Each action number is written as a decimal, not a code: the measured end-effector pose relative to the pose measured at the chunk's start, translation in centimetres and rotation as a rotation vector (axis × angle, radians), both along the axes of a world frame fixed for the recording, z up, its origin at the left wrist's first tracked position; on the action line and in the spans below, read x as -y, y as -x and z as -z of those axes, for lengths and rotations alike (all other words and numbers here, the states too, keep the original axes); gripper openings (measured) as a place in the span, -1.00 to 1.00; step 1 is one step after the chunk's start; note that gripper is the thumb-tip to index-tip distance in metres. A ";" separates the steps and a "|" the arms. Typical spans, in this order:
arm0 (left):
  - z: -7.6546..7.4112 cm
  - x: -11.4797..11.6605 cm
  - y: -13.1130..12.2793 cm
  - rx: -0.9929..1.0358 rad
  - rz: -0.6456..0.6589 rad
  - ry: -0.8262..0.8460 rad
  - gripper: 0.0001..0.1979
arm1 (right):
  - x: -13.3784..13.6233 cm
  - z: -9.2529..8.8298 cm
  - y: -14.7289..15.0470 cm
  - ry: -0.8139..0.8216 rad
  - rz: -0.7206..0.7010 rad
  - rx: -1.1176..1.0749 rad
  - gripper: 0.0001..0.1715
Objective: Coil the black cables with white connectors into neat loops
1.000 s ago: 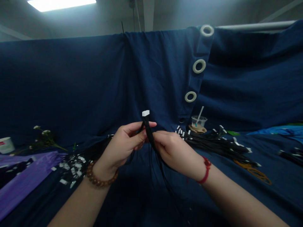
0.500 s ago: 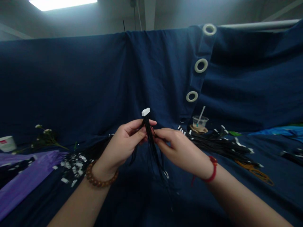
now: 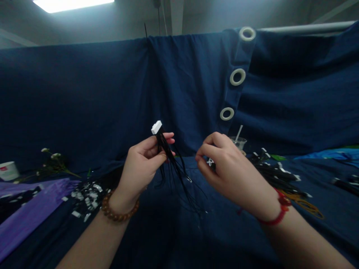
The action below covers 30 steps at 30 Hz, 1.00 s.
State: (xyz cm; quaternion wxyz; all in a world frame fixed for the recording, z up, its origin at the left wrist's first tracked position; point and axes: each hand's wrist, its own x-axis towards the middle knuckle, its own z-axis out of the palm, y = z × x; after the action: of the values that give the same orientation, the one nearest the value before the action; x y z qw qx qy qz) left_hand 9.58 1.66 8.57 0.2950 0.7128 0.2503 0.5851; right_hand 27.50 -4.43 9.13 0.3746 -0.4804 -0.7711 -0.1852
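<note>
My left hand is closed around a wire harness, pinching its thin black wires just below the white connector. The connector points up and to the left, while the loose wire ends fan downward to the right. Small light tips show on some of the wires. Apart from the harness, to its right, my right hand has its fingers curled and its thumb and fingertips pressed together. Whatever may be between those fingertips is too small or hidden to make out.
Black harnesses with white connectors lie at right, beside orange bands and behind them a plastic cup with a straw. On the left are a pile of small white connectors, a purple bag, flowers and a white cup. A blue curtain hangs behind.
My right hand has come away from the wires and moved right, with its fingers curled. My left hand has shifted slightly left and up, tilting the harness so its connector leans left.
</note>
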 end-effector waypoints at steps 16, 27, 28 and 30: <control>0.1 1.2 -0.6 -0.375 -0.079 -0.239 -0.61 | -1.2 1.2 1.6 0.351 -0.468 -0.442 -0.88; 0.2 1.3 -0.5 -0.305 -0.127 -0.152 -0.66 | -0.6 2.2 3.2 0.296 -0.181 -0.207 -0.41; 0.2 1.3 -0.6 -0.298 -0.136 -0.152 -0.65 | -0.7 2.4 3.4 0.260 -0.148 -0.187 -0.42; 0.2 1.3 -0.6 -0.296 -0.156 -0.158 -0.65 | -0.9 2.7 3.6 0.203 -0.109 -0.161 -0.48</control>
State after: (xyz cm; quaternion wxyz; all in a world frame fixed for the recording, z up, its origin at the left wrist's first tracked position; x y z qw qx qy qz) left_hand 10.16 0.36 8.38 0.1516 0.7905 0.2986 0.5127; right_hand 23.85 -3.54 6.46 0.3940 -0.4866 -0.7784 -0.0464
